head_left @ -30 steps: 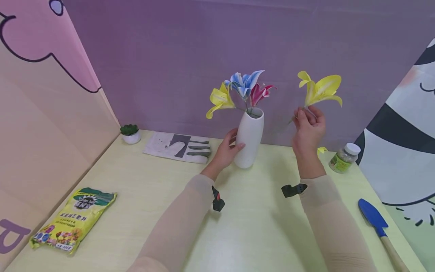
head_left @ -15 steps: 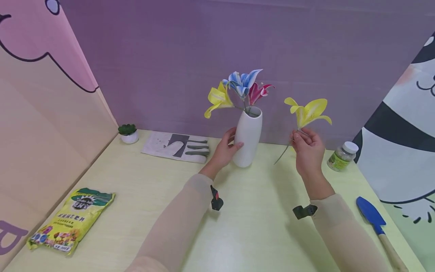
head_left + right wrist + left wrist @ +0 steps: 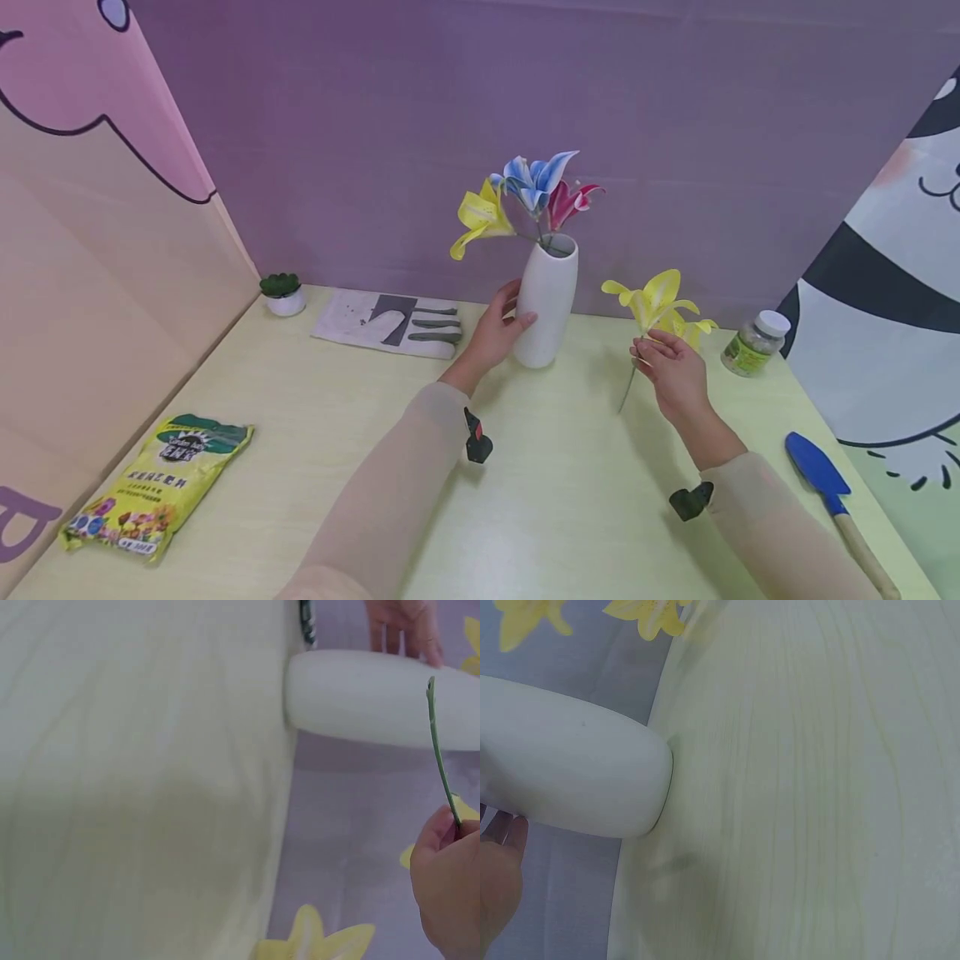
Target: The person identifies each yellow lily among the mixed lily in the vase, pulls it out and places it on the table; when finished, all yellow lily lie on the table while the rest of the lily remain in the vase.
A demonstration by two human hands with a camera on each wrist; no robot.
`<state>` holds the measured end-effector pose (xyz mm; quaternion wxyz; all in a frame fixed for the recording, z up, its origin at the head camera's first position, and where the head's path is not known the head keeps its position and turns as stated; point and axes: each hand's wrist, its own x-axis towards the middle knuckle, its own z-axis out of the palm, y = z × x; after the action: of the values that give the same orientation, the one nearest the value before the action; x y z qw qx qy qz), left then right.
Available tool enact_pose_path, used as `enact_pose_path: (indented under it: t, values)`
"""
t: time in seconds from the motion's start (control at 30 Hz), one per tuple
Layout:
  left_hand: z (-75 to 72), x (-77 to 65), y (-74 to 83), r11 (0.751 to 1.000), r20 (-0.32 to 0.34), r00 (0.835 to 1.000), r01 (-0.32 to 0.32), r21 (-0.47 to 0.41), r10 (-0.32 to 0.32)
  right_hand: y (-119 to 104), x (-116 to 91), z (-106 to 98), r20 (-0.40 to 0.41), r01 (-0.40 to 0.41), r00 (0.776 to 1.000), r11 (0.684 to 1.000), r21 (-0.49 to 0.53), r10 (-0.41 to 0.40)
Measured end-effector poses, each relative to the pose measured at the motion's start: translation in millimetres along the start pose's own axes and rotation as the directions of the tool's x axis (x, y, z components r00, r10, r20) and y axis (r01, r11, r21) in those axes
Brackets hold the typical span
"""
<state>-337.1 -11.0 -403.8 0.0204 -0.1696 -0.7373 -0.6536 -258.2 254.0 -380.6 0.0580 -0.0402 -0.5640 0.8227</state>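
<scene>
My left hand (image 3: 492, 335) holds the side of a tall white vase (image 3: 547, 308), thumb in front and the other fingers partly hidden behind it. Out of the vase's mouth lean a yellow lily (image 3: 480, 218), a blue lily (image 3: 534, 183) and a pink lily (image 3: 572, 202). To the right of the vase, my right hand (image 3: 675, 379) pinches another yellow lily (image 3: 651, 302) by its stem just below the bloom. Its thin green stem (image 3: 437, 754) hangs free, apart from the vase. Behind that hand, a further yellow lily (image 3: 692, 327) is partly hidden.
A lidded jar (image 3: 755, 343) and a blue trowel (image 3: 817, 467) are on the right of the table. Toward the left are folded work gloves (image 3: 388, 322), a small potted succulent (image 3: 283, 294) and a yellow fertilizer bag (image 3: 159, 487). A purple backdrop (image 3: 375, 150) rises behind the table.
My right hand has come down with its yellow lily, from beside the blooms to near the table, and the flower has shifted left. My left hand and the vase stay in place.
</scene>
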Motion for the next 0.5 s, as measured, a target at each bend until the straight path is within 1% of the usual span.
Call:
enact_pose_path:
  t: [0.13,0.27,0.37,0.5]
  values:
    - [0.3,0.4,0.2,1.0,-0.009,1.0,0.013,0.013,-0.013,6,4,-15,0.062,-0.065,0.996,0.996,-0.068,0.069]
    - [0.7,1.0,-0.4,1.0,-0.012,1.0,0.006,0.004,-0.006,13,9,-28,0.12,-0.107,0.985,0.983,-0.152,0.126]
    - [0.6,1.2,-0.5,1.0,-0.012,1.0,0.001,0.0,-0.001,18,13,-34,0.138,-0.128,0.978,0.97,-0.207,0.159]
    - [0.4,1.3,-1.4,1.0,-0.011,1.0,0.0,0.001,0.0,23,18,-43,0.136,-0.166,0.969,0.949,-0.266,0.207]
